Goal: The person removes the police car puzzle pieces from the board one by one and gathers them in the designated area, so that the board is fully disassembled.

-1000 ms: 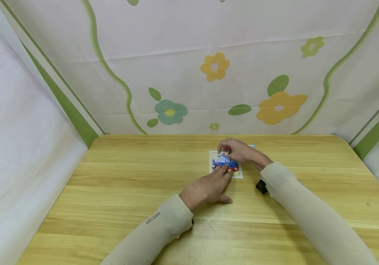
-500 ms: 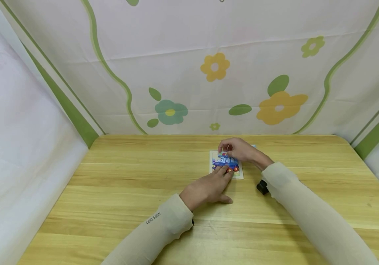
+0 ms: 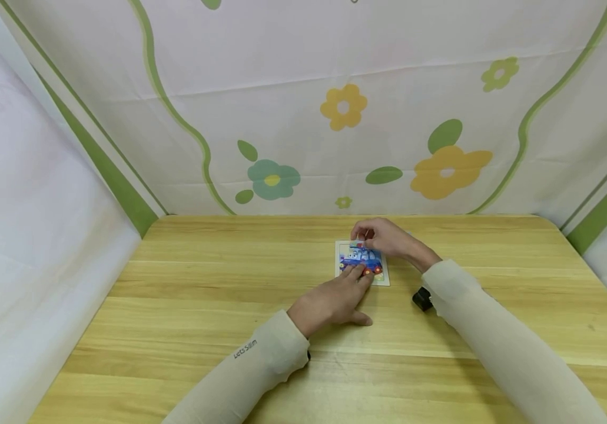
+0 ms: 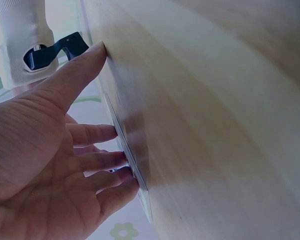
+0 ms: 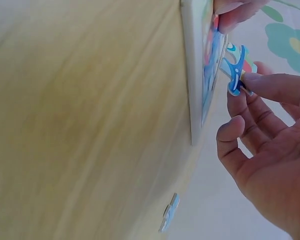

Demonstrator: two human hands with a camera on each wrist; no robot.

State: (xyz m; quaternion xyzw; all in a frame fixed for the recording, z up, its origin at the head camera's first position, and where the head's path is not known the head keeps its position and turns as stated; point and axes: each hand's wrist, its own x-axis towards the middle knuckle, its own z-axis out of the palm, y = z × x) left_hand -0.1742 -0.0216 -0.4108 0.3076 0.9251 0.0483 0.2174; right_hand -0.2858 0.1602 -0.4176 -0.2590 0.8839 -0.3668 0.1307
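Note:
A square jigsaw puzzle (image 3: 340,245) with a pale frame and a blue cartoon car lies flat on the table. My left hand (image 3: 337,299) rests on its near part, fingers extended and their tips pressing the picture. The thumb is spread away onto the wood, as the left wrist view (image 4: 45,160) also shows. At the puzzle's far edge, my right hand (image 3: 382,237) pinches a puzzle piece (image 5: 235,75) between thumb and fingers. The piece has blue, white and red parts and is held tilted, close over the board. In the head view the right fingers mostly cover it.
Beyond the right hand, a loose light-blue puzzle piece (image 5: 170,212) lies on the wooden table (image 3: 218,282). A white curtain (image 3: 292,118) with printed flowers hangs along the table's back edge. Black wrist mounts (image 3: 422,298) sit under the sleeves.
The right hand has shifted slightly up and to the right, still pinching the puzzle piece. My left hand and the puzzle have stayed in place.

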